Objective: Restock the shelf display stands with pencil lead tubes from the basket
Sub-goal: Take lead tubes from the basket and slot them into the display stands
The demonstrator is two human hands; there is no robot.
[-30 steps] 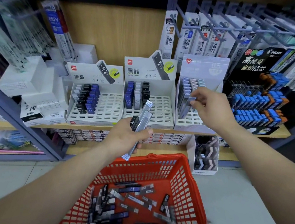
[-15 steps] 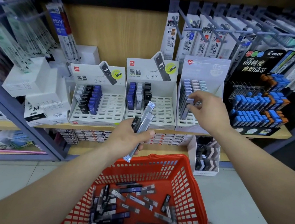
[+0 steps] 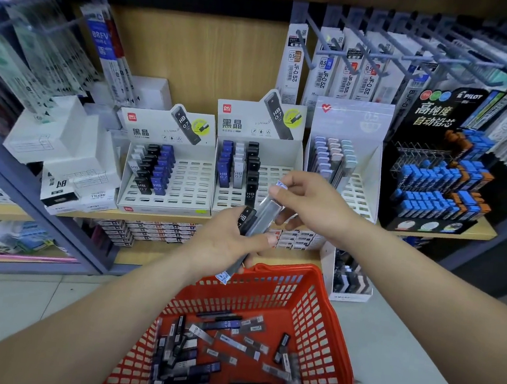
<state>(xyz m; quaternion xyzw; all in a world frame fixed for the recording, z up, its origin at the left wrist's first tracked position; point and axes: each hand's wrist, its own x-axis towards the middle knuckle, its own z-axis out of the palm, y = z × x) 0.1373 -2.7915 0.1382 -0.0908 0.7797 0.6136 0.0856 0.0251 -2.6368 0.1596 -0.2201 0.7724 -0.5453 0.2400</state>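
Slanting between both hands, the bunch of pencil lead tubes (image 3: pixel 246 220) sits gripped in the curled left hand (image 3: pixel 227 242) while the right hand (image 3: pixel 310 204) pinches the top of its clear tube (image 3: pixel 268 211), above the red basket (image 3: pixel 281 269) of loose tubes (image 3: pixel 228 347) and before 3 display stands (image 3: pixel 247 124) on the shelf (image 3: pixel 160 218).

Above the red basket (image 3: pixel 319 325), your left hand (image 3: pixel 224 242) grips several lead tubes (image 3: pixel 246 219) while your right hand (image 3: pixel 314 205) pinches the top of one clear tube (image 3: pixel 267 215).

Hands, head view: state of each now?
Left hand: grips a bundle of black and clear plastic lead tubes.
Right hand: pinches the top of one clear tube in that bundle.
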